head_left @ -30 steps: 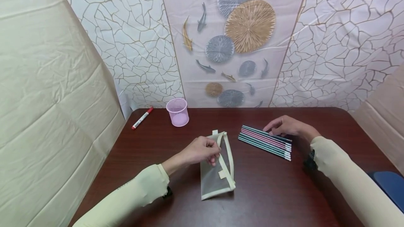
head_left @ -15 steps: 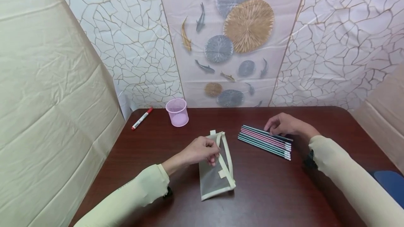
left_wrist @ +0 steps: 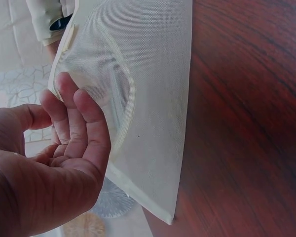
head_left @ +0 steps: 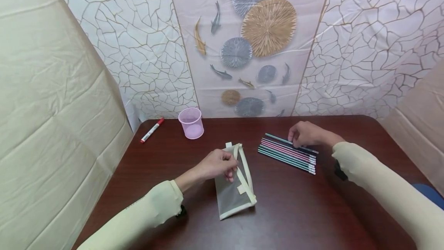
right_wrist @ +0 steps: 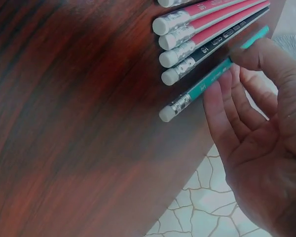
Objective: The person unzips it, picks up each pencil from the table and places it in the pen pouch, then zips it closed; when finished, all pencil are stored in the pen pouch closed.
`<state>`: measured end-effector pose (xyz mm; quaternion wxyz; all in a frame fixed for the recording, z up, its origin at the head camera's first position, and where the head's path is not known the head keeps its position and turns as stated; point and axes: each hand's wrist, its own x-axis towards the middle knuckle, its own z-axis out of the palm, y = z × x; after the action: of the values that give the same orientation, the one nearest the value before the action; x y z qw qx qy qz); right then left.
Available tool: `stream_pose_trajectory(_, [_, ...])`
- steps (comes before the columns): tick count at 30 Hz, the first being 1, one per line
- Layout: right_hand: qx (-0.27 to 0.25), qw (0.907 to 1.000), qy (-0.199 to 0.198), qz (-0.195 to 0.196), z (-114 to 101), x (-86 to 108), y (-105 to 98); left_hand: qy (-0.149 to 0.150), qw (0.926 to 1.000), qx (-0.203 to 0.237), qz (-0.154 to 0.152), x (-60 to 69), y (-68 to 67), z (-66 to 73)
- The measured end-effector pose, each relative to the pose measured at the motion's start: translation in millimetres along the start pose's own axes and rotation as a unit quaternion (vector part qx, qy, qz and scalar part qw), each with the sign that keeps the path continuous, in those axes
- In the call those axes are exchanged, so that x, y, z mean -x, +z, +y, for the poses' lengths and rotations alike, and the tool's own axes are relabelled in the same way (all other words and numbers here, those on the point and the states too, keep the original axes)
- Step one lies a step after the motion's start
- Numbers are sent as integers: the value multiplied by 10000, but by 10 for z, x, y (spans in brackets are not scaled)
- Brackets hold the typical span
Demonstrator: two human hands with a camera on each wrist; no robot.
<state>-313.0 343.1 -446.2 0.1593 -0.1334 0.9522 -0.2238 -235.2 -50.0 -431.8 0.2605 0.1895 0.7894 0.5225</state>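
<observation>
In the head view, your left hand [head_left: 217, 163] has its grip on a long, cream, see-through mesh pouch [head_left: 229, 200], pinching it by the edge of its gap. The pouch lies on the shiny red-brown worktop [head_left: 291, 211] in front of you. Your right hand [head_left: 305, 133] pinches one thin green pencil [head_left: 274, 137] at the far side of a neat row of green, pink and black pencils [head_left: 282, 149]. The row is to the right of the pouch, apart from it. Far back on the left stands a round pink cup [head_left: 192, 126], and a thin red and white marker [head_left: 152, 130] lies further left, near it.

In the left wrist view, your thumb is at the edge of the pouch, and your other fingers are bent. A cream sleeve [left_wrist: 38, 22] shows behind the pouch.

In the right wrist view, your thumb and fingers hold the green pencil between them. Its white rubber end [right_wrist: 166, 114] pokes out past your fingers. The black pencil [right_wrist: 227, 38] is just beside it, then come three pink ones. It is hard to tell whether the green pencil touches the worktop.
</observation>
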Motion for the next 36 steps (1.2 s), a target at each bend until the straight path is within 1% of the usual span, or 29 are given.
stream_pose_trajectory(3, [286,9995,111,114,-1,16,-19,-2,10000,-4,-16,1,-4,4])
stream_pose_trajectory(6, [582,9975,116,379,-69,73,-50,-21,10000,24,-24,6,-4,8])
stream_pose_trajectory(8, [570,9967,81,570,-161,142,-66,-41,10000,45,-25,7,4,10])
stream_pose_trajectory(9, [447,9969,34,640,-222,184,-66,-40,10000,56,-20,6,5,7])
stream_pose_trajectory(10, [204,9976,-35,658,-292,232,-59,-41,10000,57,-17,6,7,6])
stream_pose_trajectory(11, [-149,9979,-109,616,-367,279,-41,-37,10000,54,-12,7,7,5])
stream_pose_trajectory(12, [-629,9966,-165,507,-452,325,-13,-36,10000,52,-9,8,8,4])
stream_pose_trajectory(13, [-1180,9922,-175,354,-541,372,25,-34,10000,45,-4,8,7,2])
stream_pose_trajectory(14, [-1703,9850,-177,197,-633,418,71,-33,10000,36,1,9,7,1])
stream_pose_trajectory(16, [-2612,9651,-105,-137,-808,490,191,-37,10000,27,5,11,7,0])
stream_pose_trajectory(18, [-3278,9439,64,-381,-972,541,323,-47,10000,31,17,13,7,1])
stream_pose_trajectory(19, [-3475,9365,148,-452,-1045,564,388,-50,10000,38,15,14,8,1])
stream_pose_trajectory(22, [-3899,9183,330,-598,-1230,606,575,-53,10000,74,4,18,11,12])
stream_pose_trajectory(24, [-4121,9080,393,-651,-1324,626,679,-54,9999,87,0,19,18,16])
stream_pose_trajectory(28, [-4449,8912,491,-738,-1459,634,831,-54,10000,71,8,7,41,15])
stream_pose_trajectory(30, [-4567,8848,517,-762,-1506,620,882,-68,10000,42,23,1,54,15])
stream_pose_trajectory(31, [-4599,8831,528,-766,-1526,606,905,-72,10000,28,27,1,60,19])
stream_pose_trajectory(36, [-4697,8773,541,-820,-1606,541,986,-106,9999,-11,23,3,85,34])
